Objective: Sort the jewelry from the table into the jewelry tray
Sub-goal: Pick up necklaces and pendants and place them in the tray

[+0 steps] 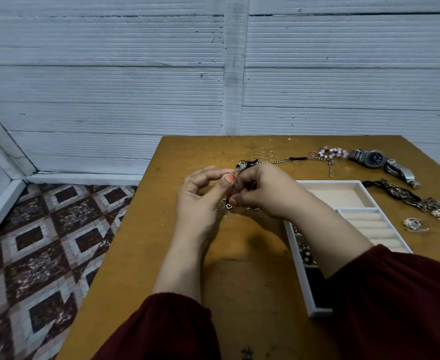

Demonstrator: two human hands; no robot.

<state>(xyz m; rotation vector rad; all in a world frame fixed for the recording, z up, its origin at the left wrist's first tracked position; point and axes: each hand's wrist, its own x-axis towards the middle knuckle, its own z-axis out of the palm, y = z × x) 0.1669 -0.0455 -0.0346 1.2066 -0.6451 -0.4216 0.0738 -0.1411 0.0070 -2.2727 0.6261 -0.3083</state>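
Ribbed white wall panels behind, maroon-and-cream patterned floor tiles to the left, and a worn ochre wooden table [161, 229] under everything.

Toward the table's right side, the jewelry tray [364, 183]: white rectangular frame, beige velvety lining, a bare square compartment at the far end, padded ring rolls [369, 224] along its right side. In a near-left compartment, dark beaded pieces [304, 252], partly hidden by the right forearm.

Just left of the tray's far corner, both hands raised together, fingertip to fingertip. Narrowly closed, the left hand [200, 193], orange-nailed thumb and forefinger pinching a small thin ring [229, 173]. Curled tight with knuckles up, the right hand [263, 193]; contents of its grip hidden, impossible to tell. Beneath the hands, left of the tray, a tiny heart-shaped charm [229, 206] flat on the wood.

Beyond the tray's far rim, scattered gold wire rings [265, 153], a tangled black-and-silver piece [245, 164], a fine metal chain [281, 160] and a bracelet of glossy pink beads [333, 152]. Beyond the tray's far right corner, a steel wristwatch [374, 158] with dark round dial and link band. Right of the tray, a long black-and-metal necklace [400, 194] and a small sparkly cluster [413, 224].

Dark red knit sleeves [395, 294] over both forearms.
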